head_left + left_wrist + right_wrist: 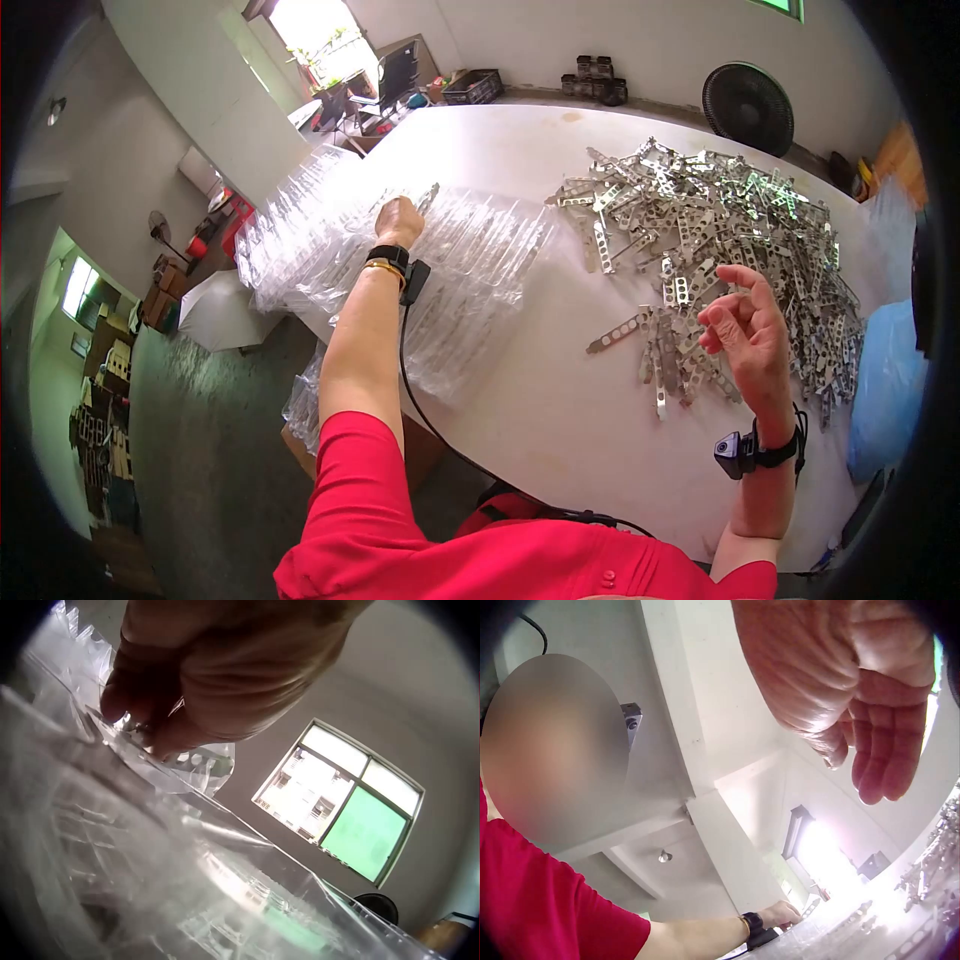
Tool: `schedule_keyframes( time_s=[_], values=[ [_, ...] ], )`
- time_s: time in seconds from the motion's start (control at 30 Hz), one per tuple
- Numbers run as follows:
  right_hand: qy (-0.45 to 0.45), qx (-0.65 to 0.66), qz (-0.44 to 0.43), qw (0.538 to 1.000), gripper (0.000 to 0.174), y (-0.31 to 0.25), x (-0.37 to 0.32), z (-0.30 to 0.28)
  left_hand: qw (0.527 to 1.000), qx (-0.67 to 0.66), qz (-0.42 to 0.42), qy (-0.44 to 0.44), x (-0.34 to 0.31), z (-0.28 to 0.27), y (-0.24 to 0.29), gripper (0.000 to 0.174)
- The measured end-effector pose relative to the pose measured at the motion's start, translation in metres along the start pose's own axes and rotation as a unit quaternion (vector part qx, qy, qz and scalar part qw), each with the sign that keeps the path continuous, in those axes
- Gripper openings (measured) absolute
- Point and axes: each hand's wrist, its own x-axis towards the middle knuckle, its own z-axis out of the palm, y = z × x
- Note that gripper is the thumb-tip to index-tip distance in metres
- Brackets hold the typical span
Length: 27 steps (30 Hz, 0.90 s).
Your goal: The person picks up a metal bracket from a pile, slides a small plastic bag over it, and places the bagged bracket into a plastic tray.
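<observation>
My left hand (pixel 398 221) reaches out over a layer of clear plastic packaging (pixel 480 240) on the table's left part. Its thumb and fingers pinch a flat metal strip with round holes (pixel 196 760), close over the plastic in the left wrist view. One end of that strip pokes out beyond the fingers in the head view. My right hand (pixel 748 335) hovers over the near part of a large heap of similar metal strips (pixel 730 220). Its fingers are loosely bent with nothing between them, as the right wrist view (pixel 847 697) also shows.
A white table (pixel 520 370) bears everything. Blue plastic bag (pixel 888 390) lies at its right edge, and a black fan (pixel 747 108) stands behind. A cable (pixel 440 440) runs from the left wrist toward the body. More clear plastic hangs over the table's left edge.
</observation>
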Motion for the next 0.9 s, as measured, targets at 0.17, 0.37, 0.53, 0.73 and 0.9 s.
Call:
schedule_keyframes(
  time_s=[0.17, 0.37, 0.53, 0.73, 0.9],
  values=[
    [-0.001, 0.002, 0.000, 1.000, 0.036, 0.001, 0.000, -0.001, 1.000, -0.004, -0.017, -0.014, 0.003, 0.002, 0.000, 0.026],
    [0.001, 0.007, -0.009, 1.000, 0.035, 0.000, -0.001, 0.000, 0.999, -0.023, -0.010, 0.037, -0.012, -0.006, 0.008, 0.026],
    [0.007, 0.017, -0.018, 1.000, 0.034, -0.004, -0.004, 0.000, 1.000, -0.016, -0.004, -0.001, -0.011, -0.005, 0.008, 0.023],
    [0.021, 0.016, -0.038, 0.999, 0.033, -0.014, -0.008, -0.002, 0.999, -0.030, 0.009, 0.009, -0.008, 0.001, 0.002, 0.024],
    [0.037, 0.023, -0.063, 0.997, 0.033, -0.024, -0.014, -0.007, 0.996, -0.041, 0.054, 0.062, -0.028, -0.022, 0.035, 0.025]
  ],
)
